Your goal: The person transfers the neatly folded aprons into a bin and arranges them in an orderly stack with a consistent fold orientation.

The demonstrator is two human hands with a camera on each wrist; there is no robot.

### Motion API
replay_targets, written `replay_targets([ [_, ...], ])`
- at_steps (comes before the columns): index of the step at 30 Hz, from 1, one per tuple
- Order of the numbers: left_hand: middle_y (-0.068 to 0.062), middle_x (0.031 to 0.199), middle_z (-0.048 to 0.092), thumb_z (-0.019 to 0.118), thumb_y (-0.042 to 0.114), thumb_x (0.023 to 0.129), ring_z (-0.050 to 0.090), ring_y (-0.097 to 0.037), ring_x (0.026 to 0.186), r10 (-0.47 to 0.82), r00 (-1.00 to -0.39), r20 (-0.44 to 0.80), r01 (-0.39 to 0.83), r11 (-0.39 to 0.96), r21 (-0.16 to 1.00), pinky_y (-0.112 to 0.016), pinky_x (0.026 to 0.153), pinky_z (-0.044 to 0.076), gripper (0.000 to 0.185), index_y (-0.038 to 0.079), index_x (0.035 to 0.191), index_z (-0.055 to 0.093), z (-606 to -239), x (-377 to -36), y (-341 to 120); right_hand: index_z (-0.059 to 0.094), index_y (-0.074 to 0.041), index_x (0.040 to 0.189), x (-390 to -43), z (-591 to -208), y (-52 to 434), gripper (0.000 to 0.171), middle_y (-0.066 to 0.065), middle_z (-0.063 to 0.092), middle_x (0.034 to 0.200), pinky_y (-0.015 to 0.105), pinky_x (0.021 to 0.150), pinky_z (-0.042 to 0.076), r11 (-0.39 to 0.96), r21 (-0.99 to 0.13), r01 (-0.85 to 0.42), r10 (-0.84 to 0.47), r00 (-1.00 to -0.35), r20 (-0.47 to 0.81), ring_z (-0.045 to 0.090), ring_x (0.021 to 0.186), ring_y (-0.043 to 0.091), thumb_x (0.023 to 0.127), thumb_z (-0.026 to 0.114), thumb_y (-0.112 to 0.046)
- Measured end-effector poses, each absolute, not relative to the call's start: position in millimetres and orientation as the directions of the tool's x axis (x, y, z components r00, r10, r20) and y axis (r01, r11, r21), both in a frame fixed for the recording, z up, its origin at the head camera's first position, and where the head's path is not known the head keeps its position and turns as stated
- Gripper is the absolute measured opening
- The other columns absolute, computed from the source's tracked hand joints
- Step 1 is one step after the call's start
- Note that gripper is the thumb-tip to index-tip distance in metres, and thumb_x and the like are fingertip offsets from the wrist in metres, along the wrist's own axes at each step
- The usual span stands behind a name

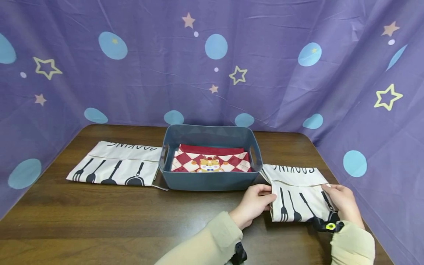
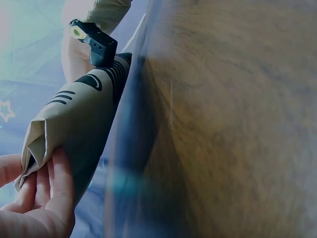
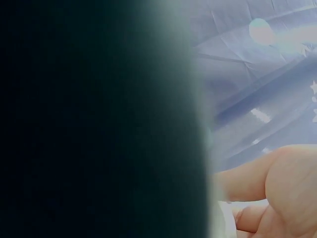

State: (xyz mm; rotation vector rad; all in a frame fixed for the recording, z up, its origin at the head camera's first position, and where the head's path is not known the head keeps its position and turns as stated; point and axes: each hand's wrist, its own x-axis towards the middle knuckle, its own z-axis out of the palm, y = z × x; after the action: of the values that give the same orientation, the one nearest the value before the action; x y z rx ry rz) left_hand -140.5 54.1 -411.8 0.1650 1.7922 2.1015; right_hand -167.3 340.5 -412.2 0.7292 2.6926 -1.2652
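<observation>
A folded white cloth (image 1: pixel 299 195) printed with black cutlery and the word COOKING lies on the table to the right of a dark blue bin (image 1: pixel 210 181). My left hand (image 1: pixel 255 204) pinches the cloth's left edge, seen close in the left wrist view as fingers (image 2: pixel 44 186) on a folded corner of the cloth (image 2: pixel 79 119). My right hand (image 1: pixel 342 200) grips the cloth's right edge. The right wrist view shows only part of my right hand (image 3: pixel 277 193) and a dark blur. Inside the bin lies a folded red and white checked cloth (image 1: pixel 210 162) with a cartoon animal.
A second folded white COOKING cloth (image 1: pixel 116 163) lies on the brown wooden table (image 1: pixel 99 221) left of the bin. A purple curtain (image 1: pixel 212 62) with stars and blue dots encloses the table on three sides. The table's right edge runs close to my right hand.
</observation>
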Motion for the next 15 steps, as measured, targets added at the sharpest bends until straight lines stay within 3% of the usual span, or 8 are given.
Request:
replay_targets([
  [8, -0.013, 0.102, 0.072, 0.064, 0.003, 0.092, 0.062, -0.005, 0.079, 0.369, -0.92, -0.131, -0.185, -0.113, 0.976, -0.029, 0.071, 0.06, 0.026, -0.008, 0.116, 0.064, -405.8, -138.2, 53.7, 0.044, 0.016, 0.133, -161.1, -408.2, 340.7, 0.061, 0.03, 0.051, 0.122, 0.022, 0.068, 0.043, 0.548, -0.7, 0.458, 0.384, -0.881, -0.276, 0.049, 0.087, 0.013, 0.101, 0.046, -0.036],
  [15, -0.012, 0.101, 0.072, 0.064, 0.003, 0.092, 0.061, -0.003, 0.078, 0.371, -0.921, -0.12, -0.18, -0.132, 0.975, -0.026, 0.069, 0.059, 0.026, -0.008, 0.116, 0.064, -401.6, -136.3, 55.5, 0.046, 0.015, 0.132, -159.5, -404.4, 340.6, 0.06, 0.028, 0.052, 0.12, 0.023, 0.066, 0.043, 0.537, -0.71, 0.455, 0.411, -0.877, -0.251, 0.048, 0.082, 0.01, 0.101, 0.046, -0.036],
])
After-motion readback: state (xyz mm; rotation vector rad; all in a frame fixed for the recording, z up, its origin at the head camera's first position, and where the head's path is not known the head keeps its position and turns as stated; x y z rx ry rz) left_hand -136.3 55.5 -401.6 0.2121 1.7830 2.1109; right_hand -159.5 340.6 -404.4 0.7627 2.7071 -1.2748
